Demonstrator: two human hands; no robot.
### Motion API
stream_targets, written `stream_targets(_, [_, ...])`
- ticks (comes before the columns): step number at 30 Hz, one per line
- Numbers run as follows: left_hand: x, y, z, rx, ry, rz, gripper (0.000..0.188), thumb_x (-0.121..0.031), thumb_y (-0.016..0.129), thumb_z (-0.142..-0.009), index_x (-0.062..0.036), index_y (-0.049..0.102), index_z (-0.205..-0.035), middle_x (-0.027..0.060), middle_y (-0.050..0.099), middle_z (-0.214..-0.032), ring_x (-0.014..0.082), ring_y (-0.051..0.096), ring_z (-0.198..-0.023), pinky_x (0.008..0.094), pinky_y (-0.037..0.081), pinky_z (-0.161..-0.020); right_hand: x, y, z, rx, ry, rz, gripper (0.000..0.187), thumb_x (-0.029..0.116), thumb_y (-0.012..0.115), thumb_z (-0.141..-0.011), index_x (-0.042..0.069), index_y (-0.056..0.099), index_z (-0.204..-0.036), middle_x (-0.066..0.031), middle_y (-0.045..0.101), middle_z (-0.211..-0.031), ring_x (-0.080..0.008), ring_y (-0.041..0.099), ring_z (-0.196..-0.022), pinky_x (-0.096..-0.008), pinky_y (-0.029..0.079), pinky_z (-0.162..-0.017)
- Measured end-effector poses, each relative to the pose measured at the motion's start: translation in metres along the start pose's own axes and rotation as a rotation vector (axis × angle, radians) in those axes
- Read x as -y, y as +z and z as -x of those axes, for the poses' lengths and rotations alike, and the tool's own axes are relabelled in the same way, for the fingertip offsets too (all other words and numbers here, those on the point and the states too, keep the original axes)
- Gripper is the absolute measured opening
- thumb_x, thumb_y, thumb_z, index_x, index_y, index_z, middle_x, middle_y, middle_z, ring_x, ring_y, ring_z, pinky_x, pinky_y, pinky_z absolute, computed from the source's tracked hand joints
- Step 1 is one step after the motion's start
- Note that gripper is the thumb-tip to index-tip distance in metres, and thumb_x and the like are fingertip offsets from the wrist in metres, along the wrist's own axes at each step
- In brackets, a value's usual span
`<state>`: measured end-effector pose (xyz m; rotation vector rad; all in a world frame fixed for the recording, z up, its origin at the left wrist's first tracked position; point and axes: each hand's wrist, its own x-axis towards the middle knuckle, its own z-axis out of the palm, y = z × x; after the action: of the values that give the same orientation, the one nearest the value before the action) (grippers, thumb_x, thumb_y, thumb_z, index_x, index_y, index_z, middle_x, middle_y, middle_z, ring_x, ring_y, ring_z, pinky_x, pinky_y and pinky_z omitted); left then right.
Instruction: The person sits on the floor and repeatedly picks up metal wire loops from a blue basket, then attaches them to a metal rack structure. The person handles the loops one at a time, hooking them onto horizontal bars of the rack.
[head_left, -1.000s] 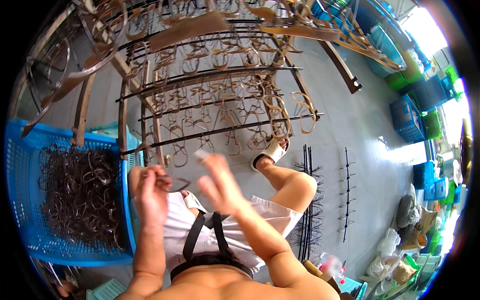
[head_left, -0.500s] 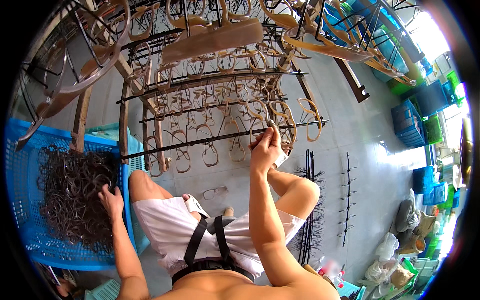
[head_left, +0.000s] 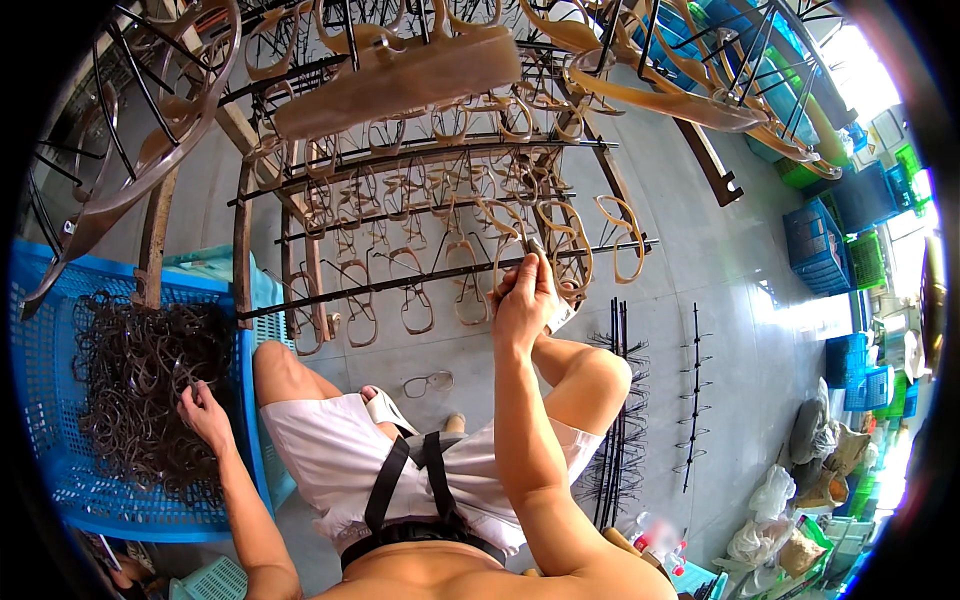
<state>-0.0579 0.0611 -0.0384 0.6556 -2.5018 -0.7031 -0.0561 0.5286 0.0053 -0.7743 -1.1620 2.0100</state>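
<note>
My left hand (head_left: pixel 206 416) rests on a tangled pile of dark brown eyeglass frames (head_left: pixel 140 390) inside a blue plastic basket (head_left: pixel 50 480), its fingers apart at the pile's right side. My right hand (head_left: pixel 527 300) is closed in a pinch at the lowest black bar (head_left: pixel 400 284) of a rack, fingertips on a translucent brown eyeglass frame (head_left: pixel 499 216). Its fingers hide part of that frame. More brown frames, such as one hanging eyeglass frame (head_left: pixel 621 238) just to the right, hang along the bar.
Higher rack bars carry many frames, with large ones close overhead. A single eyeglass frame (head_left: pixel 428 384) lies on the floor between my feet. Spiked black rods (head_left: pixel 615 430) lie right of my leg. Blue crates (head_left: pixel 815 250) and plastic bags (head_left: pixel 765 535) stand at far right.
My left hand has shifted slightly left and down over the pile. My right hand has moved a little left along the bar, still pinching.
</note>
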Motion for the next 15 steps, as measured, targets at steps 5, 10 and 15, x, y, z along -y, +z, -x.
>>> stream_targets(5, [0.009,-0.002,-0.002,0.031,-0.143,0.516,0.029,-0.023,0.051,-0.091,0.0003,0.057,-0.107,0.0124,0.058,-0.104,0.0190,0.057,-0.083,0.0268,0.048,-0.070,-0.015,-0.006,0.002,0.122,-0.144,0.170,0.017,0.019,0.046,-0.096,0.006,0.056,-0.090,0.0021,0.044,-0.058,-0.0045,0.038,-0.043,-0.0205,0.040,-0.038])
stream_targets(10, [-0.007,-0.004,0.007,-0.038,0.014,0.417,0.038,-0.001,0.042,-0.090,-0.0020,0.039,-0.128,0.0150,0.059,-0.107,0.0208,0.058,-0.079,0.0271,0.048,-0.072,-0.021,-0.017,0.001,0.248,-0.314,0.398,0.016,0.014,0.047,-0.095,0.001,0.056,-0.093,0.0012,0.045,-0.058,-0.0049,0.041,-0.046,-0.0212,0.040,-0.039])
stream_targets(15, [-0.008,0.000,0.001,0.264,-0.295,0.435,0.036,0.001,0.041,-0.087,-0.0025,0.047,-0.122,0.0079,0.061,-0.096,0.0163,0.058,-0.078,0.0271,0.047,-0.074,-0.019,-0.022,-0.006,0.254,-0.467,0.537,0.017,0.011,0.048,-0.094,-0.003,0.056,-0.091,0.0001,0.047,-0.055,-0.0059,0.042,-0.045,-0.0219,0.037,-0.039])
